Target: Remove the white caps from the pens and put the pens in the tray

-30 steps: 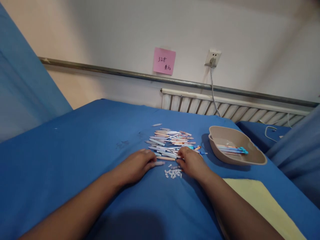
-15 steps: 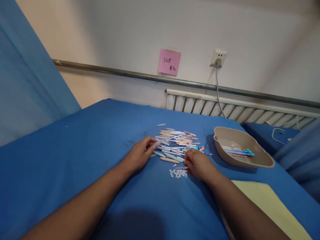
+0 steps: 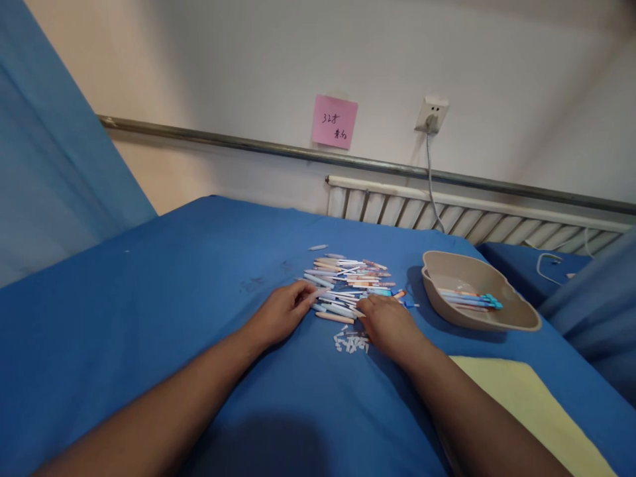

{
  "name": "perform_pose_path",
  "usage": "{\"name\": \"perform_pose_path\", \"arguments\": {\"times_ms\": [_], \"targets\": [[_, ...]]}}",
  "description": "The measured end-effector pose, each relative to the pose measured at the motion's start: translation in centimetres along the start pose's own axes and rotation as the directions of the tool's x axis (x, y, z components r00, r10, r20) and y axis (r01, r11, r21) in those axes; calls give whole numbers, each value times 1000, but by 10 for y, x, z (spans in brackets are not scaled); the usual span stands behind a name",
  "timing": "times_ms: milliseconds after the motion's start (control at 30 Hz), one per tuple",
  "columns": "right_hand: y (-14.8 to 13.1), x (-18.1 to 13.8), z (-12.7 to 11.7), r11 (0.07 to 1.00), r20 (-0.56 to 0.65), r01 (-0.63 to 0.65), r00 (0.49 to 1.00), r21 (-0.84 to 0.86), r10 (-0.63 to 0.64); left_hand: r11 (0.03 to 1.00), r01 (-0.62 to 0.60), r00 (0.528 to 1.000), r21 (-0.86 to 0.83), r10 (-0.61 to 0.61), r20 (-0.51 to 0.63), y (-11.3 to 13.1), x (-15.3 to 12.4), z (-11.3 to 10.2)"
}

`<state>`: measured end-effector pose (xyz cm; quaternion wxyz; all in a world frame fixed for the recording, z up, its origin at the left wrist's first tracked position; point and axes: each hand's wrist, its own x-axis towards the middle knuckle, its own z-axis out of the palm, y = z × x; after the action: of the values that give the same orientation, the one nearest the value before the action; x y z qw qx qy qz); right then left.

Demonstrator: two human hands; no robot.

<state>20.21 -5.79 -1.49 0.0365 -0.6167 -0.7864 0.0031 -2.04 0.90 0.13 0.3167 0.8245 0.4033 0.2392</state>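
Note:
Pen parts lie in a loose pile on the blue cloth: pale and peach pen barrels (image 3: 334, 318), thin white refills (image 3: 348, 295) and some brownish and blue pieces. At the pile's left side my left hand (image 3: 284, 311) pinches a pale pen barrel (image 3: 318, 292) between thumb and fingers. My right hand (image 3: 390, 324) rests over the right side of the pile, its fingers curled down; what they hold, if anything, is hidden. Small white pen tips (image 3: 352, 342) are heaped just in front of the pile, near my right hand.
A beige tray (image 3: 517, 317) at the right holds several assembled-looking pens (image 3: 470, 300) with turquoise ends. Nearer me lies a yellow sheet (image 3: 531, 404), partly under my right forearm. Behind the table are a radiator (image 3: 397, 205), a metal pipe and a plugged-in cord.
My right hand has shifted slightly left over the pile. The left hand has closed a little further around the pale barrel, near the refills.

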Motion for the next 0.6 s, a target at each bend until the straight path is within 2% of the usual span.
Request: {"name": "perform_pose_path", "arguments": {"times_ms": [133,233,433,600], "targets": [[1,0,0,998,-2,48,999,-39,-48,1000,0,1000,0,0,10,-1,0,0],[0,0,0,1000,-5,30,1000,-4,-30,1000,3,1000,-16,-3,4,-1,1,0],[-1,2,4,981,-92,-10,995,193,28,999,4,1000,-43,-4,-15,-2,1,2],[4,3,13,920,-166,-2,984,392,72,996,48,992,-81,-57,-112,-10,3,4]]}}
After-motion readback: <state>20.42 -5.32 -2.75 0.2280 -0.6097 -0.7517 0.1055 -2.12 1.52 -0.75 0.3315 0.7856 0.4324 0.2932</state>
